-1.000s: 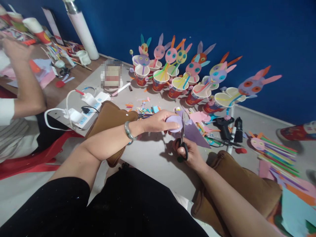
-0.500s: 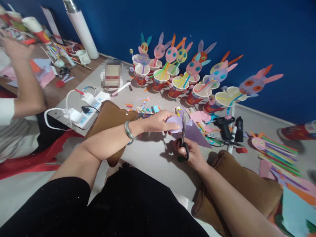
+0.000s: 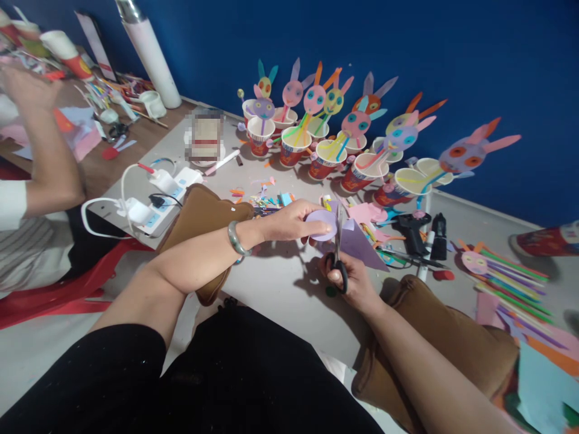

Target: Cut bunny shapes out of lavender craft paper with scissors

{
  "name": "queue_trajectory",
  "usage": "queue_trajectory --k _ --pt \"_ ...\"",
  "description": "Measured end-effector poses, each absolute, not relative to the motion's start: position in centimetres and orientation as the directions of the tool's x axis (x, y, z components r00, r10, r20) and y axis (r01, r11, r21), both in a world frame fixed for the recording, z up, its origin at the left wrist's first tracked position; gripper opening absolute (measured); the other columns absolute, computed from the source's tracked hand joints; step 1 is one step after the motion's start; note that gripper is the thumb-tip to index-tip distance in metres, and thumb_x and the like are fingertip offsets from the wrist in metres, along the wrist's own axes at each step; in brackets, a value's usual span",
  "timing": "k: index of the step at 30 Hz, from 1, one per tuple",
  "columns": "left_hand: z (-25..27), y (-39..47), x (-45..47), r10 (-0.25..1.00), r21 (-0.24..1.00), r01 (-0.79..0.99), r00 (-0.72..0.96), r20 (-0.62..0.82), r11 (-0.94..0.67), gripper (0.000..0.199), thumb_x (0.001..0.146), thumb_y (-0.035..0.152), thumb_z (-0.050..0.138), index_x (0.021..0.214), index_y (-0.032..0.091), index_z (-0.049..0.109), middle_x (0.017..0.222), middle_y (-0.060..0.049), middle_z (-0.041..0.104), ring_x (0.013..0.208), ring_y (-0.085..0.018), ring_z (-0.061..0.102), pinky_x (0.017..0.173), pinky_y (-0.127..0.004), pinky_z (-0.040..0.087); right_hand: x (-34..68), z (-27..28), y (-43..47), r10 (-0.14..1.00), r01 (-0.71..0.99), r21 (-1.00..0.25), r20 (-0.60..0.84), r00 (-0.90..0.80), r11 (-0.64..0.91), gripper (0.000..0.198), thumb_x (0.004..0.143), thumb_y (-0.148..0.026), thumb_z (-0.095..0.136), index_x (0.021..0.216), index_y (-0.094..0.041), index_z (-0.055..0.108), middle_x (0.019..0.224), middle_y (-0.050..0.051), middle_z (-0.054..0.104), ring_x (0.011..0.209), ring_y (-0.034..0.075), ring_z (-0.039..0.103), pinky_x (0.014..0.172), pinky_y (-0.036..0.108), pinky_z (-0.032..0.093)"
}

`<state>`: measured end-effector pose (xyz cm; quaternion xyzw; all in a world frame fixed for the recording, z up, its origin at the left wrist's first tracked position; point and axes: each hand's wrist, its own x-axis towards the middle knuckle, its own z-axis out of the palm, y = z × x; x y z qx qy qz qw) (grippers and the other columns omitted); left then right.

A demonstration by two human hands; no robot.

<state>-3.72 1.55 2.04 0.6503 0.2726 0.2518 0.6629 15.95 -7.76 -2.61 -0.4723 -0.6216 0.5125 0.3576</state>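
Fingers [image 3: 306, 208] — partly behind purple disc [image 3: 322, 217]

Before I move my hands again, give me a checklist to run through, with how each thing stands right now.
1. Purple disc held in left hand: ok.
2. Scissors held in right hand: ok.
3. Left thumb safely off the blades: cannot tell; it looks close, the exact gap unclear.
4. Purple sheet out from behind the scissors: not ok.
5. Paper cups upright, apart from both hands: ok.
6. Glue gun cool: cannot tell.
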Motion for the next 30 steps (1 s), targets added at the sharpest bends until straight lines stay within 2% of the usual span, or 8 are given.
queue_trajectory --k 11,19,30 --pt "1.1 1.8 -3.9 0.660 0.995 0.044 0.751 0.023 -0.085 0.021 0.084 0.029 0.060 0.069 0.013 0.058 0.059 0.001 0.058 0.052 -0.005 0.050 0.050 -0.017 0.038 15.8 -2.5 -7.7 0.940 0.200 -0.980 -0.054 -0.336 0.016 0.063 0.070 -0.080 0.066 0.064 -0.019 0.051 0.063 0.000 0.052 0.056 0.012 0.041 0.052 0.027 0.035" --pt "1.4 1.7 -3.8 0.673 0.999 0.035 0.739 -0.010 -0.024 0.017 0.083 0.027 0.060 0.073 0.014 0.060 0.059 0.001 0.061 0.049 -0.005 0.051 0.047 -0.017 0.037 15.9 -2.4 -7.7 0.949 0.205 -0.979 -0.055 -0.311 0.011 0.063 0.068 -0.080 0.068 0.062 -0.019 0.050 0.061 -0.001 0.051 0.054 0.011 0.038 0.050 0.026 0.033" --pt "2.3 1.4 -3.7 0.688 1.000 0.013 0.725 -0.028 0.027 0.016 0.083 0.022 0.057 0.068 0.014 0.056 0.056 0.004 0.056 0.046 -0.003 0.047 0.044 -0.015 0.035 16.0 -2.6 -7.7 0.955 0.221 -0.975 -0.045 -0.293 0.021 0.063 0.068 -0.080 0.068 0.062 -0.019 0.052 0.058 -0.001 0.050 0.053 0.011 0.038 0.049 0.026 0.034"
